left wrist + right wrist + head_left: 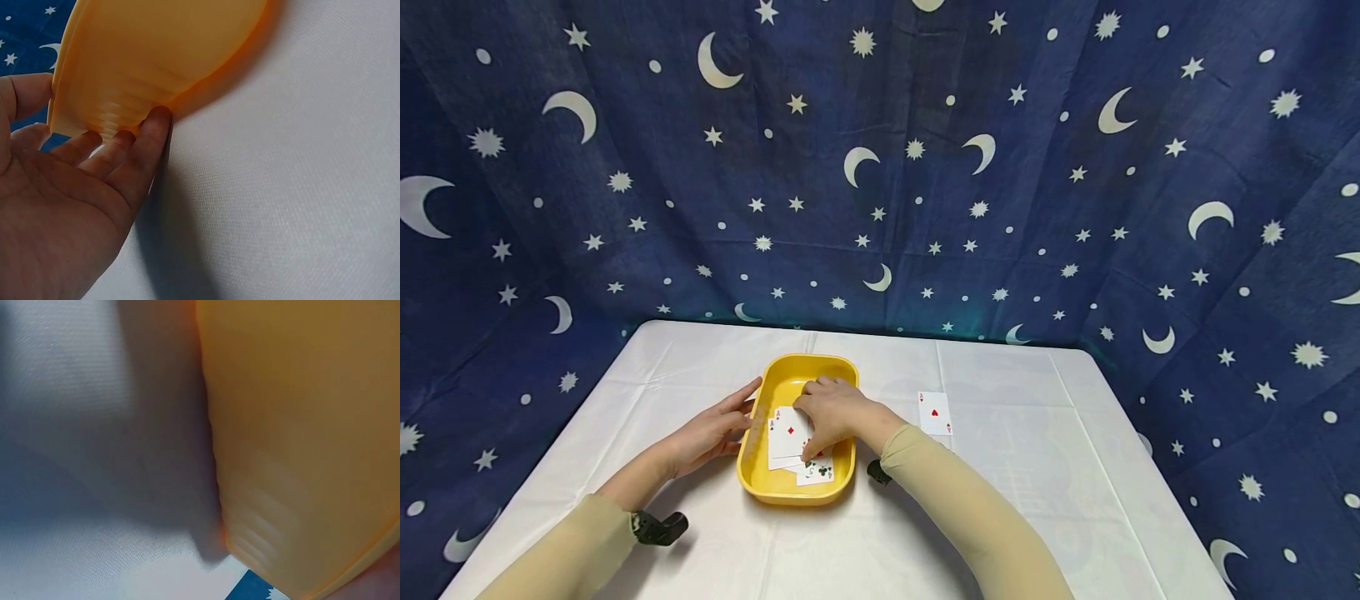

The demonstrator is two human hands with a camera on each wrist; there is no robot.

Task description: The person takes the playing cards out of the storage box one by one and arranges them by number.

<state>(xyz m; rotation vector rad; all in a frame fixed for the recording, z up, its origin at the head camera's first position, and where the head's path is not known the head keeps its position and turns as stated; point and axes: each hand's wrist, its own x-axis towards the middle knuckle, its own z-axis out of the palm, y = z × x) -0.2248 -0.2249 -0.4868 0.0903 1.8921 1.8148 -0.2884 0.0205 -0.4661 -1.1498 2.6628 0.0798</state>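
A yellow tray (797, 498) stands on the white table with several playing cards in it. The uppermost is an ace of diamonds (789, 423); below it part of a black-suited club card (817, 472) shows. My right hand (835, 410) reaches into the tray, fingers curled at the ace's upper right corner and thumb at its lower right, gripping that card. The grip is partly hidden, and the right wrist view has only the tray's outer wall (300, 437). At the tray's left side, my left hand (709, 432) rests extended fingertips against the outer wall (156, 56).
An ace of hearts (935, 413) lies face up on the tablecloth (1037, 467), right of the tray. Dark wrist devices (658, 527) are strapped to both wrists. A blue curtain (925, 275) with moons and stars hangs behind the table.
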